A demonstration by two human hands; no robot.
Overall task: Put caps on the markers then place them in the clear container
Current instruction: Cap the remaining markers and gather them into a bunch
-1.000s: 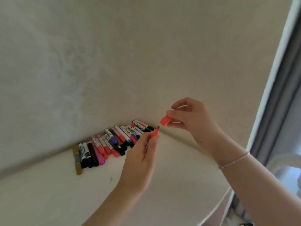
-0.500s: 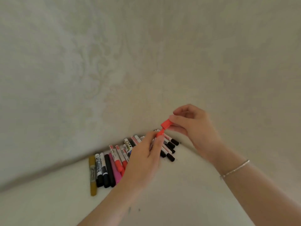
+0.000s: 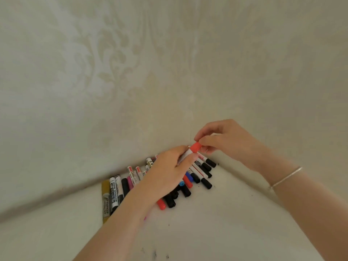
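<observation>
Watching from the head view, I note the left hand [image 3: 167,174] curled round a white-barrelled marker [image 3: 185,154], held above the table [image 3: 235,223]. The right hand [image 3: 226,140] pinches the red cap [image 3: 195,147], seated on the marker's tip. Loose markers [image 3: 116,193] lie in a row beneath, against the wall [image 3: 131,72]; their caps are black, red, blue.

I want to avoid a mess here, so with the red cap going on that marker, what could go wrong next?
1. The right hand pinches the red cap only at its end; if it goes on crooked, it may not seat, and the tip could dry out.
2. The left hand holds the marker right over the row of markers; a slip could scatter them.
3. No clear container is in view, so the capped marker may get set back among the rest.
</observation>
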